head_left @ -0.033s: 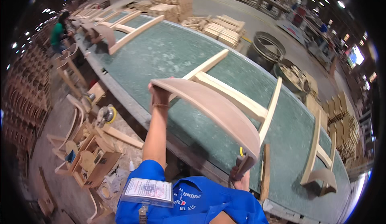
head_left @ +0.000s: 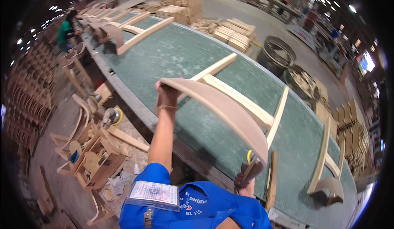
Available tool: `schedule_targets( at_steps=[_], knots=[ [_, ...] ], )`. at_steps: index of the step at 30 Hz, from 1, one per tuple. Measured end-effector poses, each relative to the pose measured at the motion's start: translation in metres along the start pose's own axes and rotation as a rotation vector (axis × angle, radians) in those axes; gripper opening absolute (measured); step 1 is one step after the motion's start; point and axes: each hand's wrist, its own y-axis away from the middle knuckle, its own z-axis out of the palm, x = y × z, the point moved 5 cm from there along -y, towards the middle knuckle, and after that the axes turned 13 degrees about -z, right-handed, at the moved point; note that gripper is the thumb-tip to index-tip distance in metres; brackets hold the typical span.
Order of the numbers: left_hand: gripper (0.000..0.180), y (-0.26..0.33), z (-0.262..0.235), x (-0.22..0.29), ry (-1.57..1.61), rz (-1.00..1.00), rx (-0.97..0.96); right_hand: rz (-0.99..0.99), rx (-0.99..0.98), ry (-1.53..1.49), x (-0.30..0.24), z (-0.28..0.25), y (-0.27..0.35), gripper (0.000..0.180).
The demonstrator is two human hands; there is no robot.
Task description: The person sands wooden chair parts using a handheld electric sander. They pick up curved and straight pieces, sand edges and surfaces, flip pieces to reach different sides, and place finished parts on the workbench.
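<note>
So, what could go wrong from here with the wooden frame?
The left hand and right hand hold the wooden frame near the two ends of its curved board; a slip at either might let it knock the green table.
The loose wood strip beside the right hand could get nudged.
Swinging right might bump the second frame.

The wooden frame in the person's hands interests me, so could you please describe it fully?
The wooden frame appears unpainted: a broad, bowed, pinkish-brown panel with two paler bars linked by a crosspiece. It extends over the green table, panel nearest the person, its opposite ends gripped by the left hand and right hand. Table contact is unclear.
</note>
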Motion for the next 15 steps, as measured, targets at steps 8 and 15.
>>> schedule_targets(
  at_steps=[8,15],
  knots=[
    [0.058,0.081,0.16,0.011,-0.047,0.114,-0.092,-0.175,-0.365,0.371,0.02,0.011,-0.032,0.046],
    [0.05,0.165,0.235,-0.045,-0.429,-0.014,-0.324,-1.102,-0.101,1.933,-0.08,0.056,-0.045,0.047]
  ],
)
